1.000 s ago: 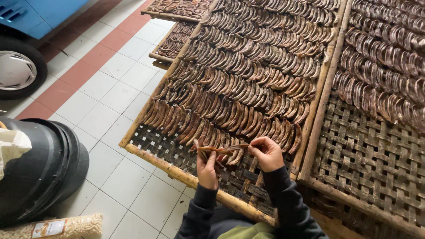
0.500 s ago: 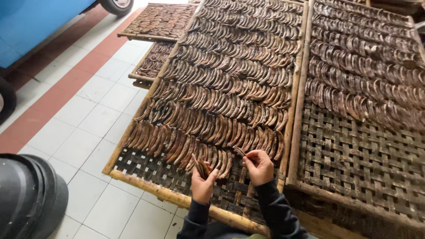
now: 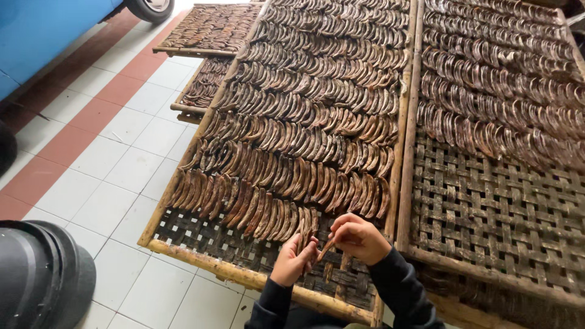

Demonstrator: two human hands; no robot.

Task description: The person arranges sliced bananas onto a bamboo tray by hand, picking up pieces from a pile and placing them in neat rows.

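My left hand (image 3: 293, 260) and my right hand (image 3: 359, 237) meet over the near end of a woven bamboo tray (image 3: 207, 263). The left hand presses a brown curved strip (image 3: 303, 234) down at the end of the nearest row. The right hand pinches another thin brown strip (image 3: 325, 248) by one end, its tip pointing toward the left hand. Rows of several overlapping brown curved pieces (image 3: 304, 140) cover the tray beyond my hands. Both arms wear dark sleeves.
A second woven tray (image 3: 487, 225) lies to the right, its near half bare weave, its far half filled. Smaller filled trays (image 3: 210, 30) sit at the far left. White and red floor tiles (image 3: 109, 152), a black bin (image 3: 42, 280) and a blue vehicle (image 3: 55, 24) are on the left.
My hands moved from holding one long strip between them to setting pieces at the end of the nearest row. The view shifted left and forward; the bin slid toward the corner.
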